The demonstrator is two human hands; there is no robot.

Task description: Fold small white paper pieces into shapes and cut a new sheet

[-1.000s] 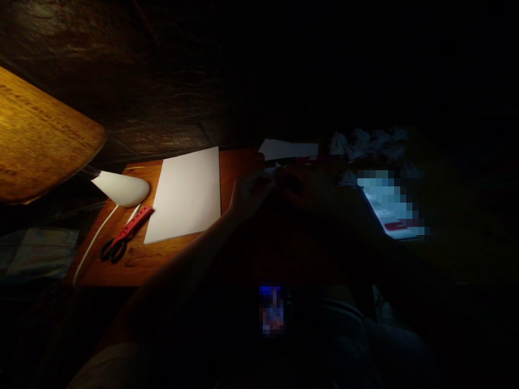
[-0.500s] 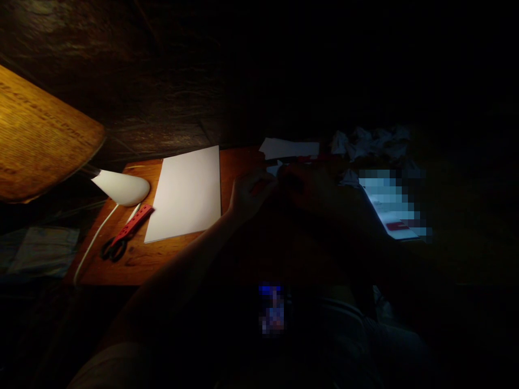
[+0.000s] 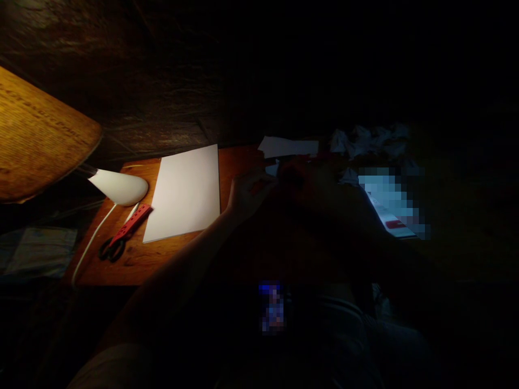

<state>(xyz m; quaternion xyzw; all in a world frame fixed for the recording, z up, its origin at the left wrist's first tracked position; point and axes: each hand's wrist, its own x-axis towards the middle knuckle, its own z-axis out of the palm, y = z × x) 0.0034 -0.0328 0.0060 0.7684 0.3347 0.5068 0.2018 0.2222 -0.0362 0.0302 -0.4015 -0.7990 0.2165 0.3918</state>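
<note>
My left hand [image 3: 249, 190] is at the middle of the wooden table, its fingers closed in a pinch on a small piece of white paper [image 3: 271, 169]. Close against it is my right hand [image 3: 303, 182], dim and in deep shadow, with its fingers curled at the paper's near right side. Darkness hides most of the right fingers and how they touch the paper. Left of my left hand lies a stack of white paper sheets [image 3: 186, 194]. Behind both hands rests a cut strip of white paper [image 3: 287, 146].
At left stand a lit lamp with a woven shade [image 3: 44, 140] and white base [image 3: 121, 187], its cord hanging over the edge. Scissors with black handles [image 3: 112, 250] lie there, blades under something red. Several folded white paper pieces [image 3: 368, 141] and a glowing screen [image 3: 389, 205] are at right.
Both hands stay together at the paper, with only a slight shift of the right fingers. The whole view has moved a little.
</note>
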